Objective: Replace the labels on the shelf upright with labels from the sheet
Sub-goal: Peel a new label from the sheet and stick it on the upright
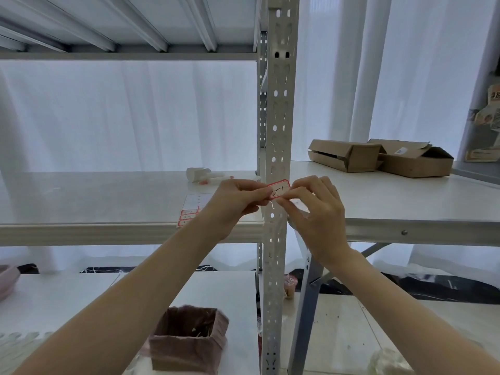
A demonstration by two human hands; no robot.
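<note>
At frame centre, the left hand (235,201) and right hand (316,209) each pinch one end of a red-bordered label (280,189) between thumb and fingertips. They hold it in front of the upright (280,117); I cannot tell whether it touches. The sheet (193,207) lies on the shelf (94,196), partly hidden behind the left hand.

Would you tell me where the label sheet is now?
In the head view, the label sheet lies on the middle shelf, left of the upright, by the left hand.
</note>
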